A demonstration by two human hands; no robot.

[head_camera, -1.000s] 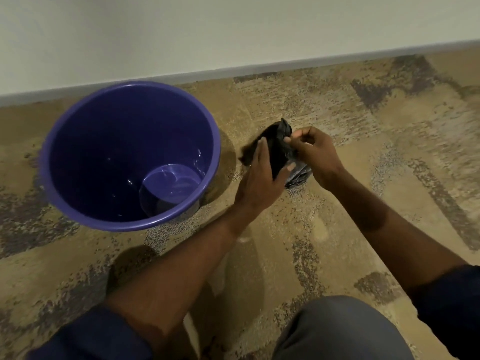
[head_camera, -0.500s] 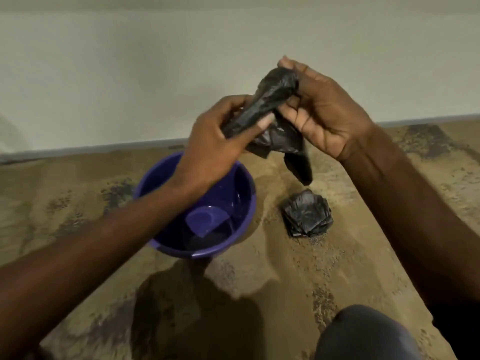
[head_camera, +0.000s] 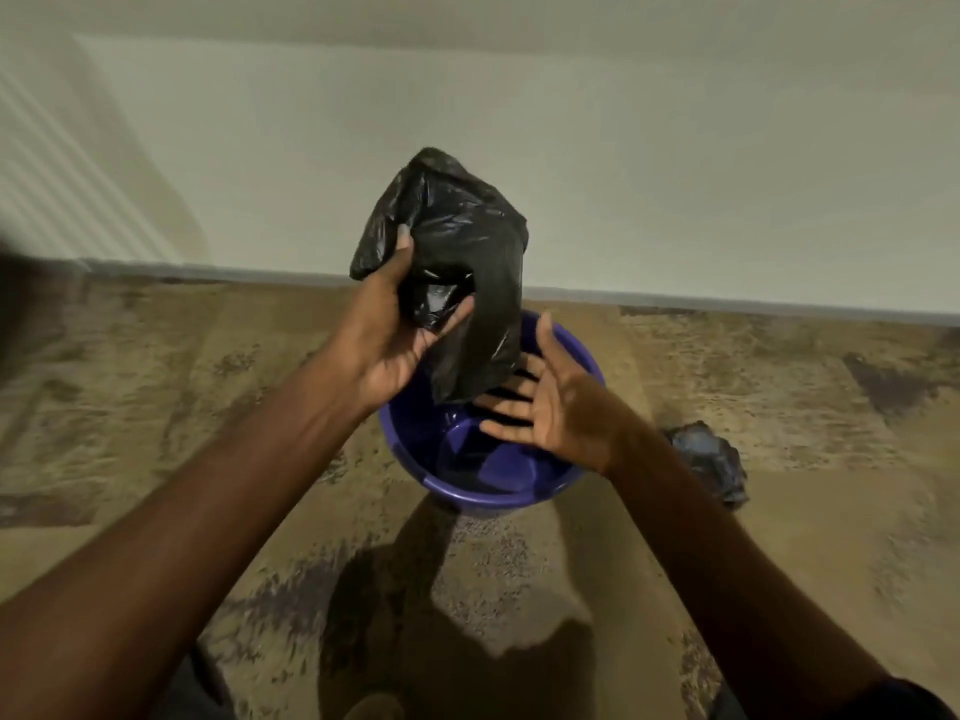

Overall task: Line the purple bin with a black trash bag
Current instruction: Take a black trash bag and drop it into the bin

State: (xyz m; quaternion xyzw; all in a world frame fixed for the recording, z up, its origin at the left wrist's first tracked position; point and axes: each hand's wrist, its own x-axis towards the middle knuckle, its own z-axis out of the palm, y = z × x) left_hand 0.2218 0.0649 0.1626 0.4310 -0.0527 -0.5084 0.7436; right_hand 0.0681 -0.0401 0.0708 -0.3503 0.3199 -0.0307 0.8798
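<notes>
step in hand: unfolding the bag (head_camera: 457, 262), not yet opened. left hand (head_camera: 387, 335) clamped on the bag's upper part, thumb & fingers pinching bunched film; bag held above the bin (head_camera: 566, 472), lower end hanging just over the rim. right hand (head_camera: 550, 407) empty, fingers spread, palm up, just beside the hanging end; contact w/ it can't be told. bin upright on carpet (head_camera: 779, 553), no liner inside. spare wad (head_camera: 709, 459) of bags on carpet, right of bin. next: right hand should find the mouth edge, part the layers, shake open, then lower into bin.
</notes>
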